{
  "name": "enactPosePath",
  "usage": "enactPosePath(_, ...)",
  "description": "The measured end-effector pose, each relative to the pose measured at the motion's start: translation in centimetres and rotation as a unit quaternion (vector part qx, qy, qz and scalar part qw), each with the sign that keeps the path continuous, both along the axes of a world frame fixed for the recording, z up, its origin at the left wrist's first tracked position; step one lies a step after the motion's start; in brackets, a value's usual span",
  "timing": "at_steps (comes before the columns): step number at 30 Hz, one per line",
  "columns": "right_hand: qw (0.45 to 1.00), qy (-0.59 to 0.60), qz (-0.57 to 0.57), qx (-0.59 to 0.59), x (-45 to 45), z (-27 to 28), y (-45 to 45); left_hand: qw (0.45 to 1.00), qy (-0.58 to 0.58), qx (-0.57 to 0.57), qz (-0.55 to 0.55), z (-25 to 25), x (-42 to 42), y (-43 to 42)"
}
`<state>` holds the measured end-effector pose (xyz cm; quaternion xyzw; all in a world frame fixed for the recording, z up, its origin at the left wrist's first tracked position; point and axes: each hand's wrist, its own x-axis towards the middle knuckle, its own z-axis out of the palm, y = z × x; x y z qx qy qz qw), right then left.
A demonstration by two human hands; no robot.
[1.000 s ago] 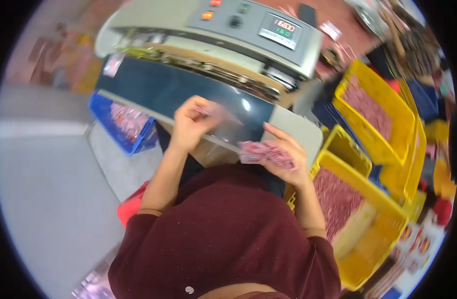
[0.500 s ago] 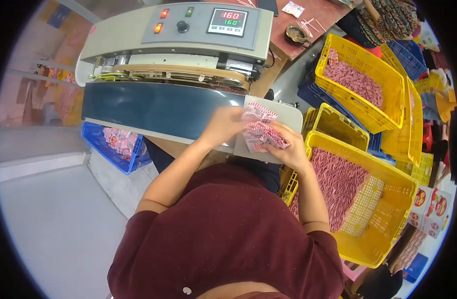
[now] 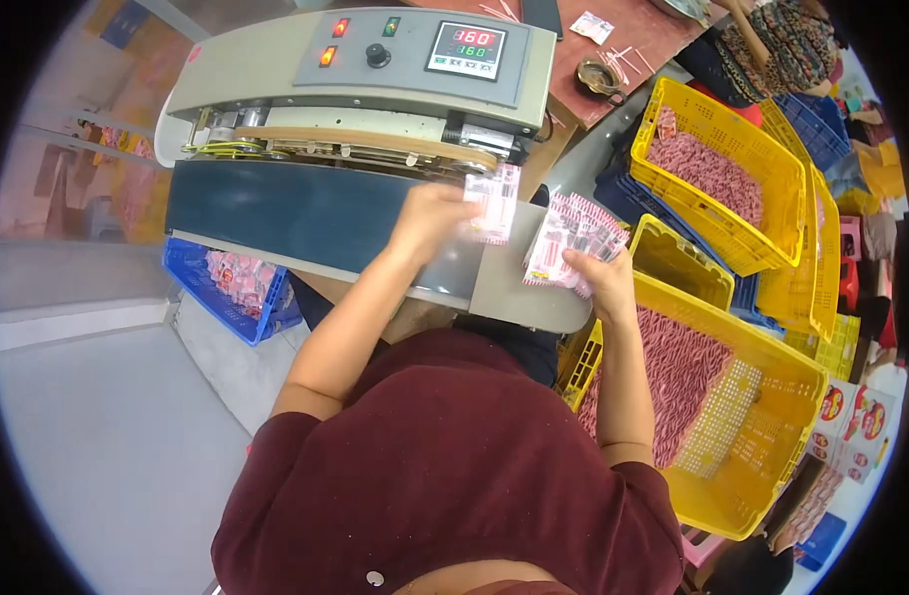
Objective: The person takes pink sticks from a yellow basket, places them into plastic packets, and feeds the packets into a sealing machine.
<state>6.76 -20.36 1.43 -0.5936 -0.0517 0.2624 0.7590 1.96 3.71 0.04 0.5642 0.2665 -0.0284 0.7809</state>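
My left hand (image 3: 429, 224) pinches one pink-and-white printed packet (image 3: 496, 203) by its left edge. The packet's top edge is at the right end of the band sealing machine (image 3: 251, 84), beside its rollers, and its lower part hangs over the end of the dark conveyor belt (image 3: 305, 213). My right hand (image 3: 609, 283) grips a fanned stack of similar packets (image 3: 570, 243), thumb on top and fingers mostly hidden behind. That stack is above the pale side plate (image 3: 519, 288). The machine's display reads 160 on both lines.
At my right, a yellow crate (image 3: 762, 486) holds many red-and-white twisted sticks; another yellow crate (image 3: 717, 104) stands behind it. A blue crate (image 3: 191, 273) with packets sits below the belt at left. Another person (image 3: 777, 50) is at the red table (image 3: 648, 30).
My hands have moved apart. One packet has come away from the bunch in my left hand, up and toward the rollers. The rest are now fanned out in my right hand.
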Motion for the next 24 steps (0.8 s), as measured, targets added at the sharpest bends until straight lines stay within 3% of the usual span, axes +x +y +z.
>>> enactPosePath(4, 0.998, 0.051, -0.019, 0.016, 0.4, 0.5, 1.7, 0.999, 0.004, 0.017, 0.048, -0.2, -1.8, 2.7)
enactPosePath(6, 0.998, 0.060, 0.016, 0.020, 0.8, 0.5, 2.4, 0.981, -0.056, 0.118, 0.146, -0.1, -3.1, 3.1)
enactPosePath(7, 0.997, 0.062, 0.028, 0.026, 1.0, 0.4, 2.6, 0.948, -0.067, 0.250, 0.186, 0.1, -3.9, 3.1)
enactPosePath(8, 0.997, 0.061, 0.027, 0.027, 1.4, 0.3, 2.8, 0.918, -0.093, 0.308, 0.233, -0.1, -4.5, 2.9)
enactPosePath(10, 0.998, 0.044, 0.047, 0.006, 1.6, -0.2, 3.2, 0.935, -0.118, 0.263, 0.204, -0.1, -4.9, 1.1)
enactPosePath(13, 0.997, 0.046, 0.060, 0.007, 1.9, 0.0, 4.4, 0.961, -0.116, 0.251, 0.018, -0.4, -2.5, -2.4)
enactPosePath(14, 0.997, 0.042, 0.063, 0.007, 2.0, 0.0, 4.7, 0.989, -0.088, 0.121, 0.001, -0.3, -1.4, -3.1)
enactPosePath(16, 0.997, 0.049, 0.061, 0.006, 2.0, 0.0, 5.1, 0.997, -0.054, 0.060, 0.006, -0.7, -0.1, -3.0)
enactPosePath(24, 0.997, 0.054, 0.052, 0.019, 1.9, 0.2, 5.1, 1.000, -0.011, 0.007, 0.005, 1.3, 0.0, -2.0)
